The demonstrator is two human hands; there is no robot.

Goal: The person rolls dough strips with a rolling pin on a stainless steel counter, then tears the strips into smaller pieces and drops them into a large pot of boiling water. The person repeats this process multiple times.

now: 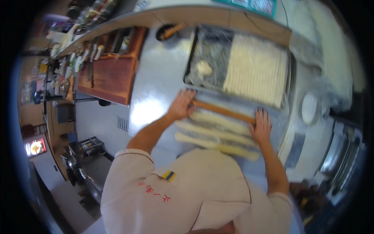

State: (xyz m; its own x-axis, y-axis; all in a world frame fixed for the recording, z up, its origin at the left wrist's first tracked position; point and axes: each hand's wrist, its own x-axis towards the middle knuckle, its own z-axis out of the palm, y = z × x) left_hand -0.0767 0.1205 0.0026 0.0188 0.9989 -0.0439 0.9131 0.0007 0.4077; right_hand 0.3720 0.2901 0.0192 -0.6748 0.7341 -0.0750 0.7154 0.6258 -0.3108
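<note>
A wooden rolling pin (223, 111) lies crosswise on the metal worktop (157, 73). My left hand (182, 103) is on its left end, and my right hand (261, 125) holds the right end with the fingers pointing away from me. Just on my side of the pin lie three long strips of pale dough: the far strip (225, 123), the middle strip (213, 132) and the near strip (216, 144). The far one lies closest to the pin; whether the pin touches it is blurred.
Beyond the pin, a dark tray (187, 70) holds rows of pale dough strips (257, 70), a small dough lump (204, 68) and plastic film. A dark pot (163, 33) with a wooden handle stands behind. Left are a reddish wooden board (109, 76) and knife; right, a white bowl (309, 108).
</note>
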